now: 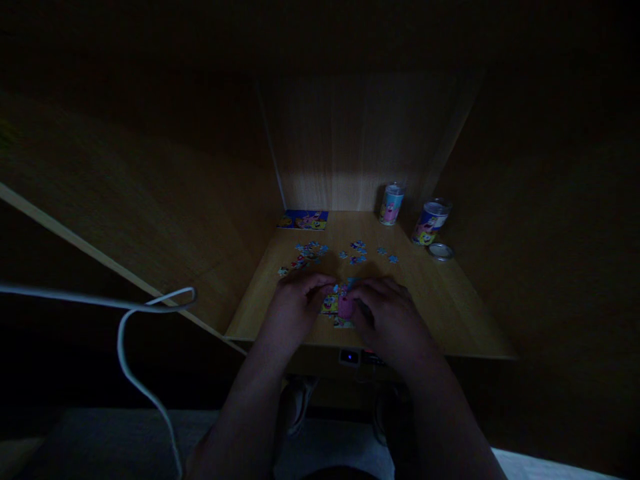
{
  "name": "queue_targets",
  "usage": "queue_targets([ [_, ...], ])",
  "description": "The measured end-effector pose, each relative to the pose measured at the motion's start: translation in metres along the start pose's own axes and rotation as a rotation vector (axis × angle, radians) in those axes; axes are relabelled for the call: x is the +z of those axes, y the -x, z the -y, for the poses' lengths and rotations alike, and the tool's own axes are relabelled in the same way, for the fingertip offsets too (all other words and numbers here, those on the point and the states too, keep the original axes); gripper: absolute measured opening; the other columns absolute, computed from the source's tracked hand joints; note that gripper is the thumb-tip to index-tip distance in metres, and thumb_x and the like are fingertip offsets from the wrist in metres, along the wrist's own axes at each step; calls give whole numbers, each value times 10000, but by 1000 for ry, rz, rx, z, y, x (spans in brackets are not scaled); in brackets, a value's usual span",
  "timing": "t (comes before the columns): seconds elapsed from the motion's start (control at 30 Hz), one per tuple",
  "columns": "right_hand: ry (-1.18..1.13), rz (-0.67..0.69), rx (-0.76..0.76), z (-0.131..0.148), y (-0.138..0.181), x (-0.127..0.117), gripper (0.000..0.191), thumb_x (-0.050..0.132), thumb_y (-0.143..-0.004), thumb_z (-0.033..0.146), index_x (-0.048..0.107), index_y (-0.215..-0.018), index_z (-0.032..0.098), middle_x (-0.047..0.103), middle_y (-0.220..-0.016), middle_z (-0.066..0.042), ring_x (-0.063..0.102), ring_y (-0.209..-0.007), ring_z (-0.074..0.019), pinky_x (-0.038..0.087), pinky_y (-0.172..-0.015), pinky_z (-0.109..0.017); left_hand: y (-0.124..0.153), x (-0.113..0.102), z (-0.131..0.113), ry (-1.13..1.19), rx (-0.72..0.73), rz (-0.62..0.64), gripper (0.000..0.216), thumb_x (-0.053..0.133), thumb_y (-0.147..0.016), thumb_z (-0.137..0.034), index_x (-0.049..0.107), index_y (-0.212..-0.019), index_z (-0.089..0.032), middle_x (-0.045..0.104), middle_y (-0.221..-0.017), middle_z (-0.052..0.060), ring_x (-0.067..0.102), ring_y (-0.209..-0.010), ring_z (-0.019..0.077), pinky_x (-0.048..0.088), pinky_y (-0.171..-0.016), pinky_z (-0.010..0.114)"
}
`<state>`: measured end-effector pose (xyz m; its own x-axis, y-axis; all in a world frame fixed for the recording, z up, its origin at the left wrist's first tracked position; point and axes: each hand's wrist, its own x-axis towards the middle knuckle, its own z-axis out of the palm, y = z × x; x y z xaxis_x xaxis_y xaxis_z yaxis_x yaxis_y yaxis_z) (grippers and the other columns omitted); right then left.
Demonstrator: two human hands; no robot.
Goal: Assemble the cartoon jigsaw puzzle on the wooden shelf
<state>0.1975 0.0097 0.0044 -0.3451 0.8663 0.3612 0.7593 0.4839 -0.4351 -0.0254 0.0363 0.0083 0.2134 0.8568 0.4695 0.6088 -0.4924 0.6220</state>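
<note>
Dim wooden desk, left hand and right hand over partly hidden puzzle pieces, grip unclear

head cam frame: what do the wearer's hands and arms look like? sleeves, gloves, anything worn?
Both are bare. The left hand and right hand have no gloves, and the left arm and right arm show no sleeves down to the frame's bottom edge. No watch, band or ring shows, though the picture is very dark, so small items could be missed.

Left hand and right hand forward, side by side, palms down; fingers bent, tips nearly meeting
</note>
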Motion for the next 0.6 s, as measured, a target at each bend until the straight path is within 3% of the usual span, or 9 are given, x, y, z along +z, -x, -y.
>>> queue_targets([
  [0.17,-3,15,-8,2,0,-2,156,679,-1037,181,761,-1130,276,800,-1176,-39,680,-1126,-279,477,-1045,-465,-2,1,-2,-93,30,24,184,824,-980,-117,858,-1046,-285,881,-1014,1,817,-981,254,597,-961,410],
  [0.6,2,11,-11,1,0,-2,163,673,-1032,181,750,-1143,272,798,-1194,-48,671,-1144,-284,470,-1047,-469,-1,2,-2,-52,52,50,245,772,-990,-69,861,-1023,-294,883,-994,-12,823,-936,235,607,-932,392],
])
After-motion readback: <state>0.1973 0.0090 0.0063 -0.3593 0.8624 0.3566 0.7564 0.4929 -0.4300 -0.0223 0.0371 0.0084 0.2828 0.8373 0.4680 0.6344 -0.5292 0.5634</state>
